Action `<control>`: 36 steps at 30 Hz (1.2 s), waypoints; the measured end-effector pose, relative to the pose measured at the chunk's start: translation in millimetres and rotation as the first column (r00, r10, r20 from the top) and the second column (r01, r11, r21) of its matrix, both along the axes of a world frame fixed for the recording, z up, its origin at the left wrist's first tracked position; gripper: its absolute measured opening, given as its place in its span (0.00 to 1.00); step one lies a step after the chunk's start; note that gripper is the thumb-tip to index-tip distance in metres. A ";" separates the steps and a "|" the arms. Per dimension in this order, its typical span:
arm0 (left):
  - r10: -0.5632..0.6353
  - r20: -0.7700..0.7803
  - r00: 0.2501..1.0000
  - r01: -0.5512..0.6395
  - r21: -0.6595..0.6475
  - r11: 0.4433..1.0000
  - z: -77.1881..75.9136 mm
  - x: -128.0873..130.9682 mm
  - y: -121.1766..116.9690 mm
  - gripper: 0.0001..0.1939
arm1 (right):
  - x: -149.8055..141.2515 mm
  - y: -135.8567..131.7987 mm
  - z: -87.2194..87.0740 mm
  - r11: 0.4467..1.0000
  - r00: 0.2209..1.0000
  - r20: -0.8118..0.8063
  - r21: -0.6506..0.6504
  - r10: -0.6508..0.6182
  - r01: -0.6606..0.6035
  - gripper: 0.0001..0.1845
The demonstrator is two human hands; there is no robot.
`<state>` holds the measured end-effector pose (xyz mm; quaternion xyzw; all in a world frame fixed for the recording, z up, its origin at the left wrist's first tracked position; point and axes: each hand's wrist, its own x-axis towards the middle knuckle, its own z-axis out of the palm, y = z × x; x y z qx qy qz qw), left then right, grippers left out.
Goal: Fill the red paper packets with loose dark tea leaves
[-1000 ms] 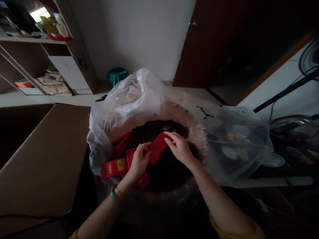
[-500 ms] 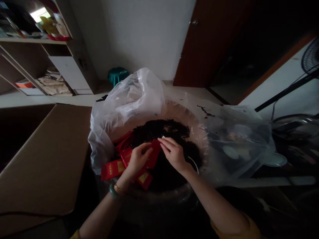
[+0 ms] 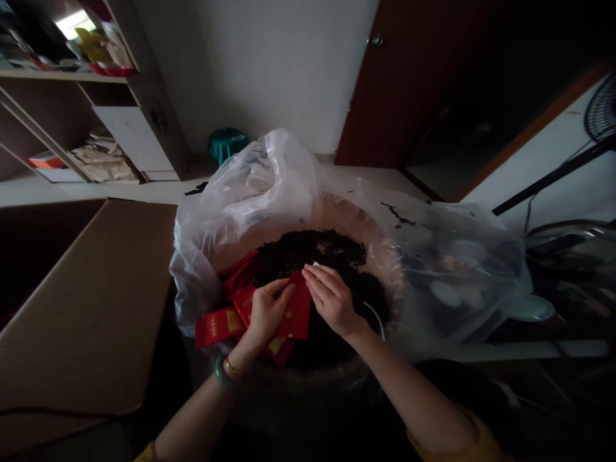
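My left hand [image 3: 268, 311] pinches a red packet [image 3: 299, 309] with gold print near its upper edge. At the packet's top right corner, the fingers of my right hand [image 3: 332, 298] are pressed together on it. A small white bit [image 3: 316, 264] shows just beyond the right fingertips; I cannot tell what it is. Other red packets [image 3: 217, 326] lie overlapping under and left of my left hand. Beneath both hands is a heap of dark, loose, leaf-like material [image 3: 312, 247] in a wide round container [image 3: 337, 208] lined with clear plastic.
A white curved rim [image 3: 374, 317] pokes out beside my right wrist. Bunched plastic sheeting [image 3: 269, 179] rises at the container's far left. A cardboard box [image 3: 91, 308] stands left, and a clear plastic bag [image 3: 462, 276] with dishes lies right. Behind are shelves [image 3: 67, 77] and a brown door [image 3: 380, 96].
The red packet has turned more upright and its printed face shows more. My right hand has shifted slightly left along its top edge.
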<state>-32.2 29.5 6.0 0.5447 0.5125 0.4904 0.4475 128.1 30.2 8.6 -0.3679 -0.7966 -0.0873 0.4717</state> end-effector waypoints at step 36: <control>-0.081 0.101 0.992 0.088 -0.068 0.994 23.4 -13.3 14.8 0.21 | 11.2 -1.6 28.5 0.834 0.985 -0.096 -0.548 -0.144 0.068 0.08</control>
